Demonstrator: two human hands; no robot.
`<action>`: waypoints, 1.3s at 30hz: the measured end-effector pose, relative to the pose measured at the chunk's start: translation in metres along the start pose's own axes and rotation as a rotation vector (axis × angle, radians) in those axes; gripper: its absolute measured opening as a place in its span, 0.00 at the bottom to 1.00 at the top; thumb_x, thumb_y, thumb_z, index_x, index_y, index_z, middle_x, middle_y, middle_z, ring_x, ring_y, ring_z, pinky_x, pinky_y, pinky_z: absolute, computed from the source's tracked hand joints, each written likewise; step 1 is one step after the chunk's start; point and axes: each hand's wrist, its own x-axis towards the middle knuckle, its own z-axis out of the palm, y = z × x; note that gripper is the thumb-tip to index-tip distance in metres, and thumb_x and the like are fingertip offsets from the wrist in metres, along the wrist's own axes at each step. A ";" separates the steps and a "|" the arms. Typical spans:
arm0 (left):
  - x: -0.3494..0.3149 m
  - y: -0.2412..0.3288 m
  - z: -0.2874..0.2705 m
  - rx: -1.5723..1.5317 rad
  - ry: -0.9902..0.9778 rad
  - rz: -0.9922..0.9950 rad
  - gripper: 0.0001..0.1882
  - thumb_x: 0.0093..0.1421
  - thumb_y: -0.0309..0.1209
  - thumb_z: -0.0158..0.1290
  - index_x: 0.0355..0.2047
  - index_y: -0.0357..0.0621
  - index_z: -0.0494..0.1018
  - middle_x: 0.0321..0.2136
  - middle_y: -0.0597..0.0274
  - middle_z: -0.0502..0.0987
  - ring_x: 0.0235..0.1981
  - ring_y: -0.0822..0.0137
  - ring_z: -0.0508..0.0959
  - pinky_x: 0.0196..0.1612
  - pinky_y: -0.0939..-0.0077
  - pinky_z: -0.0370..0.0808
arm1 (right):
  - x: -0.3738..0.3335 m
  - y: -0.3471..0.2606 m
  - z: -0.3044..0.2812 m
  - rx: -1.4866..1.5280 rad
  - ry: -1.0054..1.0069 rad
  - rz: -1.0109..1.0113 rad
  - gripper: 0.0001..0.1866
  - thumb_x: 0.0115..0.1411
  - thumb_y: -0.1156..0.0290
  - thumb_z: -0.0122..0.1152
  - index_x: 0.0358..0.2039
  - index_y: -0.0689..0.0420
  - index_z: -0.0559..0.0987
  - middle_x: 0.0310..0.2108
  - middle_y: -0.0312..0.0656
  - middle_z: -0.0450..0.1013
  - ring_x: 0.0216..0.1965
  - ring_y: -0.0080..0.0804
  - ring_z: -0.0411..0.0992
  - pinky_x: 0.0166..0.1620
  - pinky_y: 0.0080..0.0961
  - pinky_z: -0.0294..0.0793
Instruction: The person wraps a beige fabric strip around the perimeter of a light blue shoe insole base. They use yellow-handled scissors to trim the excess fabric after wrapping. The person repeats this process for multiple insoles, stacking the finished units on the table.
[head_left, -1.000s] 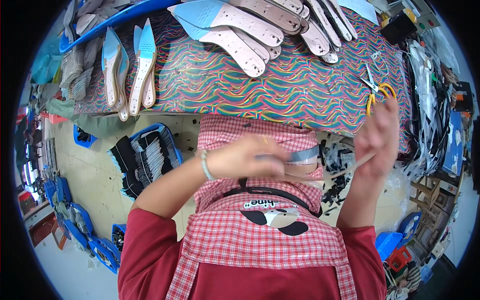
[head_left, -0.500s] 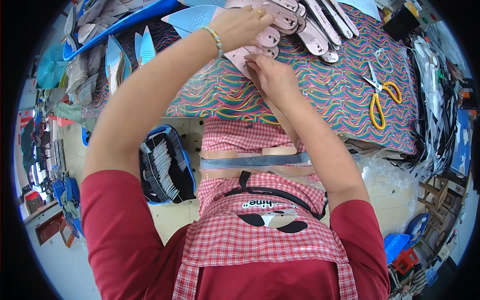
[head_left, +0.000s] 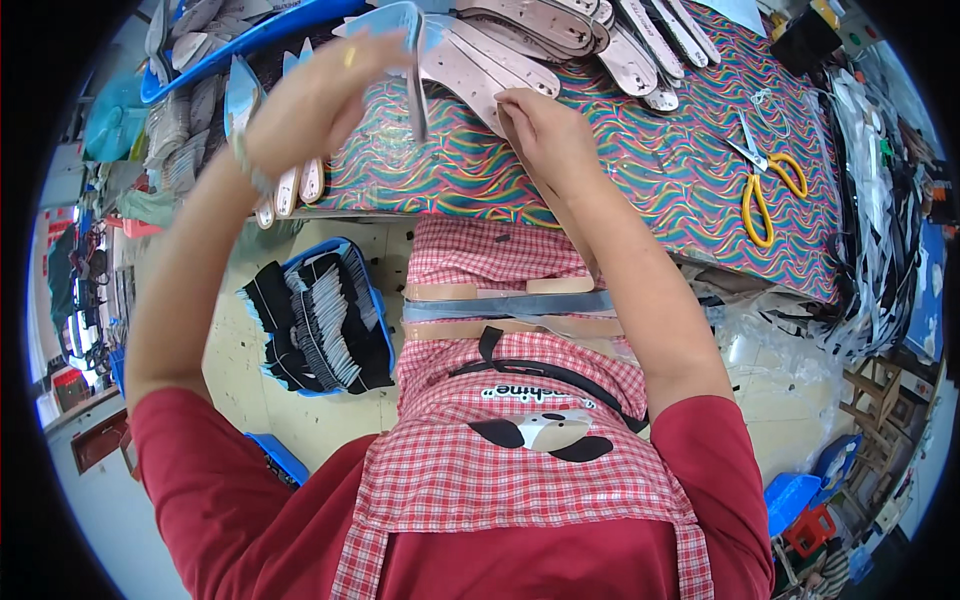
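My left hand [head_left: 320, 100], blurred by motion, is closed over the left part of the table. At its fingertips an insole [head_left: 416, 85] with a blue end stands nearly edge-on. My right hand [head_left: 548, 135] pinches the top of a tan strip [head_left: 545, 190] at the near end of a pink insole [head_left: 465, 72]. Past my right forearm, the strip runs down toward my lap, where tan bands and a grey band [head_left: 510, 306] lie across my checked apron. Right of that hand, more pink insoles [head_left: 630, 65] lie piled up.
Yellow-handled scissors [head_left: 765, 175] lie open on the patterned tablecloth [head_left: 680, 170]. A blue tray [head_left: 255, 35] with insoles is at the far left, and insoles [head_left: 287, 190] overhang the table edge. Below stands a blue basket [head_left: 378, 300] of black and grey pieces. Plastic strips hang at right [head_left: 885, 200].
My left hand has moved left and nearer from the pink insoles, with the edge-on insole at its fingers. My right hand has stayed pinched on the strip, shifting only slightly.
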 end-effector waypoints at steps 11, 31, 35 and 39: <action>0.018 0.039 0.150 -0.484 0.387 -0.969 0.43 0.55 0.40 0.60 0.62 0.30 0.50 0.49 0.46 0.71 0.45 0.63 0.75 0.44 0.73 0.75 | 0.000 0.002 0.005 -0.054 -0.022 -0.143 0.07 0.59 0.74 0.55 0.38 0.58 0.77 0.37 0.46 0.77 0.38 0.43 0.76 0.39 0.33 0.76; -0.014 0.156 0.055 -2.014 0.511 -1.016 0.20 0.58 0.25 0.55 0.52 0.38 0.68 0.47 0.56 0.74 0.47 0.68 0.74 0.52 0.72 0.70 | -0.055 -0.101 -0.069 1.263 -0.232 0.767 0.08 0.60 0.75 0.60 0.40 0.61 0.75 0.33 0.35 0.75 0.36 0.17 0.71 0.40 0.16 0.72; -0.002 0.158 0.048 -1.708 0.450 -0.897 0.17 0.60 0.28 0.54 0.48 0.36 0.70 0.46 0.55 0.76 0.47 0.68 0.75 0.51 0.72 0.71 | -0.048 -0.109 -0.080 1.162 -0.051 0.668 0.07 0.60 0.74 0.61 0.38 0.60 0.76 0.33 0.35 0.75 0.34 0.17 0.72 0.38 0.16 0.73; 0.008 0.166 0.033 -1.799 0.568 -0.911 0.15 0.60 0.28 0.52 0.47 0.35 0.71 0.45 0.53 0.76 0.45 0.67 0.76 0.49 0.72 0.72 | -0.047 -0.099 -0.084 1.189 -0.142 0.704 0.08 0.59 0.74 0.62 0.38 0.60 0.76 0.32 0.35 0.75 0.33 0.16 0.72 0.37 0.13 0.73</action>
